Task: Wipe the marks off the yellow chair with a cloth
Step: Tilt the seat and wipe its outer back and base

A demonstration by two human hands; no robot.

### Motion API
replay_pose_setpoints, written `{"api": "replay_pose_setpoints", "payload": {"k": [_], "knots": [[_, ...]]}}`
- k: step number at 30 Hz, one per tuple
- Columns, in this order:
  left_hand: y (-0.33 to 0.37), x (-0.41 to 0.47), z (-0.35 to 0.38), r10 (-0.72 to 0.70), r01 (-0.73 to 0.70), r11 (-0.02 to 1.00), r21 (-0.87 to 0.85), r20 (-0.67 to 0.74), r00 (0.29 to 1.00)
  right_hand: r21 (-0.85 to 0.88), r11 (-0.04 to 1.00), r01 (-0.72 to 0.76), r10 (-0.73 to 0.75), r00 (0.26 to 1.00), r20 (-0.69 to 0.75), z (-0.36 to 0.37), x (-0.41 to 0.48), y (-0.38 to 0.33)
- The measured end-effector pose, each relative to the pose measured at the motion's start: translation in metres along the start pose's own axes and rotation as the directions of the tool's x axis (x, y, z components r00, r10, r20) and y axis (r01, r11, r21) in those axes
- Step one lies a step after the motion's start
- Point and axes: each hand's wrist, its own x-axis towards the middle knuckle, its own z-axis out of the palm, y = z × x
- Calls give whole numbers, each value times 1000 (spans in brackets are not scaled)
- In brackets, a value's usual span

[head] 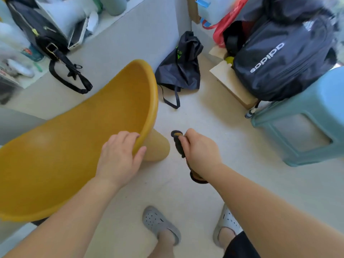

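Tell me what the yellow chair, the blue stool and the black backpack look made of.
The yellow chair: probably moulded plastic, by its seamless one-piece shell and rolled rim; matte, finely textured. The blue stool: also moulded plastic, smooth, with a soft sheen. The black backpack: likely woven synthetic fabric, creased, slightly glossy.

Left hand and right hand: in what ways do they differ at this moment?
The left hand grips the rim of the yellow chair, whereas the right hand holds a dark cloth. The left hand touches the chair; the right hand is beside it, over the floor, apart from the seat. Both hands are bare, and each has its fingers curled round something.
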Motion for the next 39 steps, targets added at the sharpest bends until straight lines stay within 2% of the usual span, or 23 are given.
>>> {"api": "replay_pose_setpoints", "payload": {"k": [4,8,11,15,19,24,31,39], "knots": [[9,37,10,11,-10,1000,-15,47,999,206,965,-165,186,979,-87,5,7,12],[11,71,22,38,-38,999,-1,49,998,411,894,-178,267,948,-171,30,37,19],[13,95,36,76,-79,991,110,27,997,548,824,-141,299,931,-209,67,72,38],[13,115,51,176,-163,930,331,-10,984,666,746,24,222,934,-282,128,107,68],[14,128,63,158,-125,935,333,-74,985,732,654,192,118,929,-350,175,135,73],[21,137,72,114,-50,949,310,-194,974,698,539,471,71,801,-595,205,173,63],[39,163,82,117,39,907,419,-339,933,720,379,581,29,771,-636,221,184,70],[37,188,87,-37,143,968,206,-445,895,791,270,549,-84,832,-549,227,167,47]]}}
